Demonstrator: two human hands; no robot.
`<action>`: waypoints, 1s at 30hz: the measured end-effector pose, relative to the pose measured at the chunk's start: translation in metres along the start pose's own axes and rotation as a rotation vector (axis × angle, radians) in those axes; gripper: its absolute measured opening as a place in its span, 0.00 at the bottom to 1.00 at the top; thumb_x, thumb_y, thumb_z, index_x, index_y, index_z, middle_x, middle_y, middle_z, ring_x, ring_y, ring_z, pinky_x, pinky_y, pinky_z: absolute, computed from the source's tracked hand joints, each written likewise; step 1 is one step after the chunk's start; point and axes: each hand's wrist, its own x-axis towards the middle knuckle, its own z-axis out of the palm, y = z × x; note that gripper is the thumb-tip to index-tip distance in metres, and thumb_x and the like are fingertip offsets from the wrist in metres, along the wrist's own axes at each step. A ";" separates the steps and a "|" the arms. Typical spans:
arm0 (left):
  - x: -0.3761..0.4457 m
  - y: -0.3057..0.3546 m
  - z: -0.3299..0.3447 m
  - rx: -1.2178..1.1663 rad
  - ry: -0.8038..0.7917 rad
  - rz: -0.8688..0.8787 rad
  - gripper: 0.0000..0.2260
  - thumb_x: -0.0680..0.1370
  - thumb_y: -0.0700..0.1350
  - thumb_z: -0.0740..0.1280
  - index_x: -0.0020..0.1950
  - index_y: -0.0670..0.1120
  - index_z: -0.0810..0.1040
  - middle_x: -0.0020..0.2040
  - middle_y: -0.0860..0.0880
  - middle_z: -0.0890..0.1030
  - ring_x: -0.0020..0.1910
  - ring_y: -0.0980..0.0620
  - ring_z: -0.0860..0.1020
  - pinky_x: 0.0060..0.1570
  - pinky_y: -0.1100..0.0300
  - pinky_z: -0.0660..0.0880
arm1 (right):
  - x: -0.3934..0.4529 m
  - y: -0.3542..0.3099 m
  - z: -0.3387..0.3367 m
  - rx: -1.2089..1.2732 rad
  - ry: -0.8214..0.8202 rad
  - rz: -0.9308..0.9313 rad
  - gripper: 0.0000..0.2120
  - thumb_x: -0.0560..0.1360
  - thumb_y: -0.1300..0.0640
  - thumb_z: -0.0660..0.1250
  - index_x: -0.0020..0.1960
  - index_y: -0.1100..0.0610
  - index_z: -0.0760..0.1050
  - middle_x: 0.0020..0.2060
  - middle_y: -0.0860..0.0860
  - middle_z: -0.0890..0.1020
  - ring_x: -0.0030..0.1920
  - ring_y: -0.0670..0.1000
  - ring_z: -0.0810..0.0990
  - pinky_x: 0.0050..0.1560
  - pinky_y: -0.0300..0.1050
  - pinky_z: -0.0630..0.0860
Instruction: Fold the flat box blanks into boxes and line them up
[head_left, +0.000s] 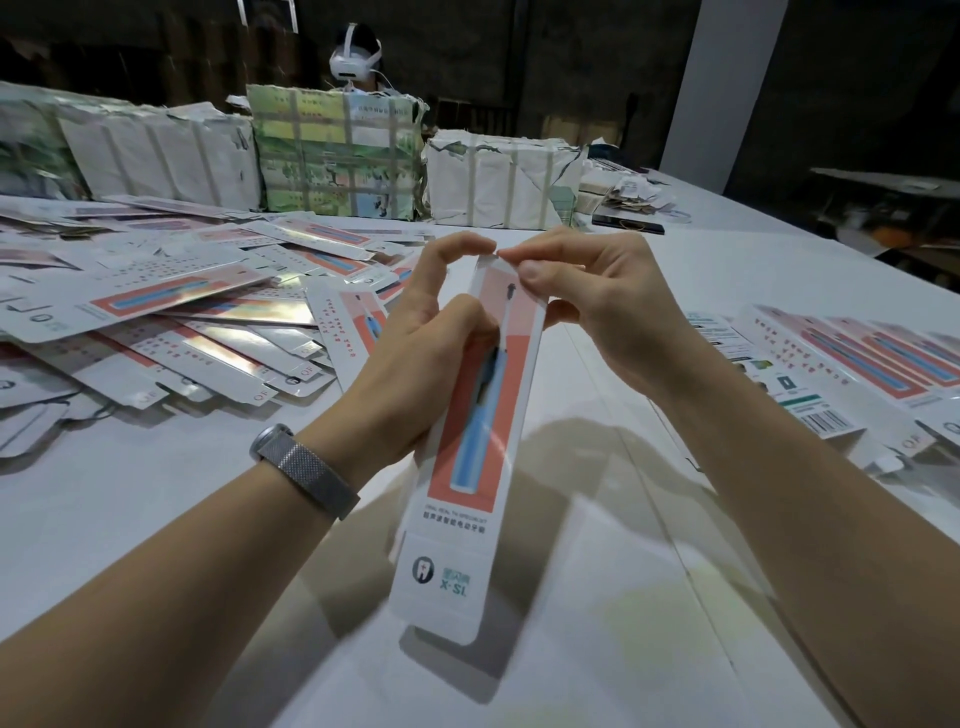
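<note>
Both hands share the grip on one long, narrow white cardboard box (470, 431) printed with a coral panel and a blue toothbrush, held above the white surface (597, 597) at the middle of the view. Fingers of the left hand (415, 348) curl around its upper left edge, the index finger arched over the top end. Thumb and fingers of the right hand (597, 296) pinch the small flap at that same top end. A rounded tab hangs open at the box's lower end, nearest the camera. A silver mesh watch band (306, 470) circles the left wrist.

To the left, a loose heap of flat white box blanks (171, 322) with the same print covers the surface. To the right, a few folded boxes (852, 358) lie side by side. Paper-wrapped bundles bound with tape (337, 156) stand along the far edge, and behind them sits a person wearing a white headset (356, 60).
</note>
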 end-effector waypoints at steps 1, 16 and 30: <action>0.000 0.001 0.000 -0.006 0.007 0.004 0.17 0.72 0.42 0.59 0.57 0.61 0.72 0.37 0.48 0.78 0.30 0.54 0.76 0.30 0.61 0.76 | 0.000 0.000 0.000 0.034 -0.012 0.005 0.09 0.73 0.63 0.66 0.47 0.56 0.84 0.41 0.51 0.82 0.42 0.51 0.81 0.41 0.53 0.79; 0.004 -0.001 0.003 -0.136 0.065 0.039 0.16 0.84 0.39 0.62 0.59 0.59 0.61 0.41 0.52 0.84 0.38 0.55 0.83 0.34 0.55 0.81 | -0.002 -0.016 0.009 -0.733 -0.039 -0.088 0.29 0.77 0.48 0.66 0.76 0.52 0.66 0.58 0.47 0.71 0.49 0.44 0.76 0.47 0.29 0.72; 0.004 -0.011 0.001 -0.009 -0.072 -0.014 0.27 0.67 0.62 0.69 0.62 0.80 0.65 0.76 0.52 0.70 0.63 0.75 0.72 0.66 0.50 0.72 | 0.009 -0.023 -0.065 -1.040 0.166 0.368 0.36 0.68 0.48 0.73 0.72 0.50 0.62 0.58 0.49 0.74 0.53 0.52 0.76 0.48 0.49 0.77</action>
